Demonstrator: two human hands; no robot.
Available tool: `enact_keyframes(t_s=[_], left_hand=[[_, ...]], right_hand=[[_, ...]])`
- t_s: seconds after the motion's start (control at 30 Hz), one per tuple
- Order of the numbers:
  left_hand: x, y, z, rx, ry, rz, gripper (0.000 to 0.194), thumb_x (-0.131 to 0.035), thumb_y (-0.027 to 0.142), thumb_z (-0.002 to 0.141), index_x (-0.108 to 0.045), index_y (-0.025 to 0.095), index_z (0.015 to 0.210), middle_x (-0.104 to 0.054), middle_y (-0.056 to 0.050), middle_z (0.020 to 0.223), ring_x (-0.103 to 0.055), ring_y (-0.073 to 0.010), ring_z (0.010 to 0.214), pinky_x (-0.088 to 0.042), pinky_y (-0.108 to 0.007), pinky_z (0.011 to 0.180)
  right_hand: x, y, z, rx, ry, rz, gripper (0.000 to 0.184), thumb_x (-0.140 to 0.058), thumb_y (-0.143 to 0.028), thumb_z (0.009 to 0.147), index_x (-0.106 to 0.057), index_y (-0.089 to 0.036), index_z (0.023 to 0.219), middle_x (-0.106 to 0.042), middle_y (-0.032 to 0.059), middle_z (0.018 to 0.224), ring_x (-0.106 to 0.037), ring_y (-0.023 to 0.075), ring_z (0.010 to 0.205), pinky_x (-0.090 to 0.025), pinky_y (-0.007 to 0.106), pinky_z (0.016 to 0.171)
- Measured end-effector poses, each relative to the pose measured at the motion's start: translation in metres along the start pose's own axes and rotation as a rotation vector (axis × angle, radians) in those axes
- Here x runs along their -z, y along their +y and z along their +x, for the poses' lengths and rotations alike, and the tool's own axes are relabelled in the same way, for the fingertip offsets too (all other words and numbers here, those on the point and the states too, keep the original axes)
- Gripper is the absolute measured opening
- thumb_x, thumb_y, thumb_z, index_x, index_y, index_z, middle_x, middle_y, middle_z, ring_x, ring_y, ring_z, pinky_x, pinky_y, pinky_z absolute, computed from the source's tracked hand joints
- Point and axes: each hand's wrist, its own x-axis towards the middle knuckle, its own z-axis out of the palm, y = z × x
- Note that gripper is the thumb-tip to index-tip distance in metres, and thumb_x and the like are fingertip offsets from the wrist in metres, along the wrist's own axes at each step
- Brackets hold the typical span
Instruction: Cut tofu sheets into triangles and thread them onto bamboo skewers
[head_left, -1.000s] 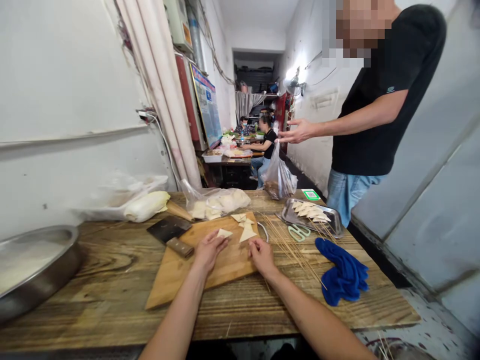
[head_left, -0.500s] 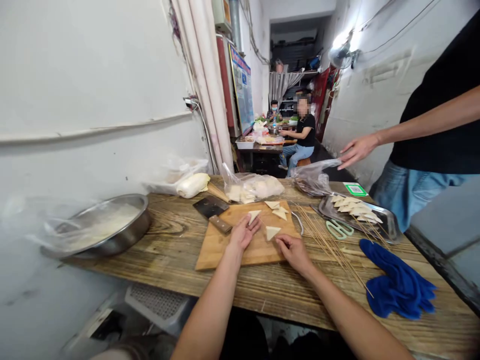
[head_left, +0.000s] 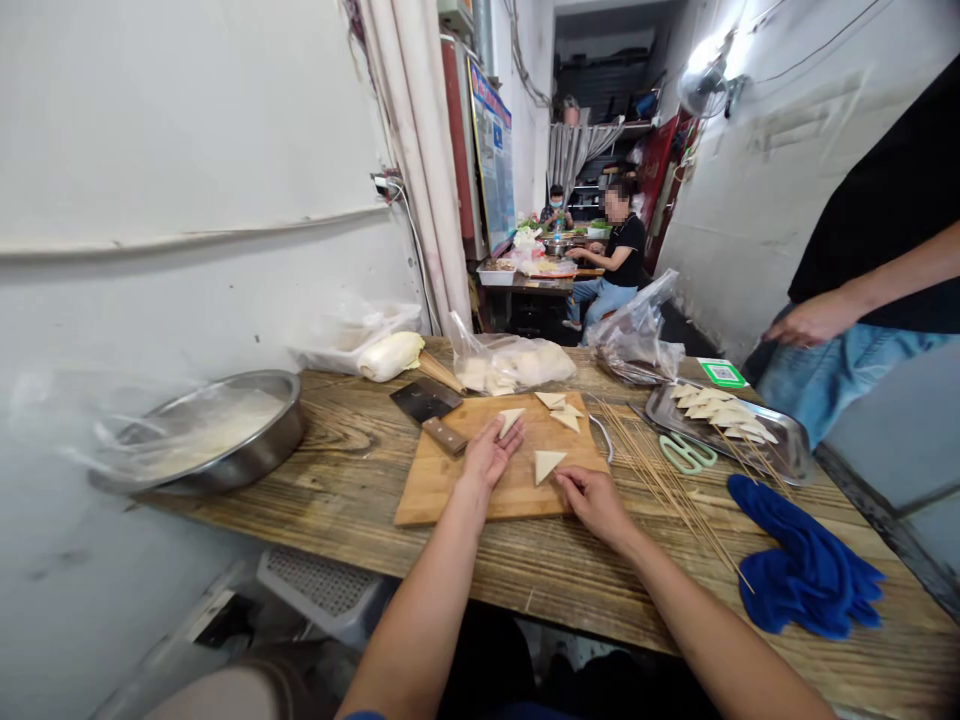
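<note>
My left hand (head_left: 486, 457) rests on the wooden cutting board (head_left: 433, 480), its fingers closed on a pale triangular tofu piece (head_left: 511, 419). My right hand (head_left: 595, 497) lies at the board's right front corner with fingers curled; I cannot see what is in them. Another triangle (head_left: 546, 463) lies just beyond that hand. More triangles (head_left: 561, 409) sit at the board's far edge. A cleaver (head_left: 428, 407) lies on the board's far left corner.
Bamboo skewers (head_left: 663, 478), green scissors (head_left: 684, 455), a metal tray of triangles (head_left: 787, 448) and a blue cloth (head_left: 805, 572) lie right. A steel basin (head_left: 262, 449) stands left. Plastic bags (head_left: 514, 365) lie behind. A person (head_left: 870, 270) stands right.
The view swung left and down. The standing person let go of the plastic bag onto the table and drew the hand back. My hands stayed on the board.
</note>
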Motion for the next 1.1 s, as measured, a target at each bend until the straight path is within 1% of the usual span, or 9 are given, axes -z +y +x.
enact_keyframes(t_s=[0.3,0.53,0.73,0.9,1.1], left_hand=[[-0.0016,-0.0004,-0.0018,-0.001,0.003,0.032,0.006,-0.054,0.013,0.08,-0.057,0.012,0.085,-0.068,-0.012,0.089,-0.065,-0.0198,0.088,-0.049,-0.035,0.083],[-0.0017,-0.0009,-0.0022,-0.003,0.011,0.045,0.007,-0.055,0.013,0.08,-0.058,0.012,0.086,-0.068,-0.012,0.09,-0.065,-0.0195,0.089,-0.048,-0.035,0.084],[-0.0015,-0.0021,-0.0024,-0.012,0.012,0.063,0.005,-0.057,0.014,0.079,-0.058,0.013,0.084,-0.067,-0.012,0.09,-0.064,-0.0195,0.09,-0.049,-0.034,0.082],[-0.0021,-0.0026,-0.0037,-0.026,0.0,0.065,0.003,-0.056,0.013,0.079,-0.057,0.013,0.081,-0.068,-0.011,0.089,-0.065,-0.0201,0.088,-0.049,-0.033,0.08],[-0.0018,-0.0039,-0.0039,-0.031,-0.012,0.115,0.006,-0.057,0.015,0.079,-0.059,0.013,0.085,-0.068,-0.01,0.089,-0.066,-0.0181,0.083,-0.049,-0.032,0.079]], right_hand=[[-0.0001,0.0011,0.0008,-0.019,0.005,-0.015,0.027,-0.044,-0.03,0.084,-0.068,-0.017,0.084,-0.066,0.0021,0.062,-0.06,0.0161,0.06,-0.043,0.024,0.056],[-0.0011,0.0034,0.0008,-0.021,0.005,-0.017,0.027,-0.044,-0.03,0.084,-0.068,-0.017,0.084,-0.067,0.0026,0.064,-0.061,0.0162,0.062,-0.044,0.024,0.057],[0.0,0.0022,0.001,-0.015,-0.001,-0.018,0.027,-0.044,-0.029,0.084,-0.069,-0.017,0.084,-0.069,0.0048,0.075,-0.063,0.0176,0.069,-0.046,0.025,0.063],[0.0021,-0.0019,0.0016,-0.033,-0.019,-0.038,0.029,-0.042,-0.029,0.084,-0.069,-0.017,0.085,-0.066,0.0028,0.061,-0.061,0.0174,0.063,-0.044,0.025,0.058],[0.0028,-0.0019,0.0016,-0.025,-0.038,-0.062,0.029,-0.041,-0.029,0.084,-0.068,-0.017,0.082,-0.064,0.0019,0.058,-0.059,0.0163,0.061,-0.042,0.023,0.056]])
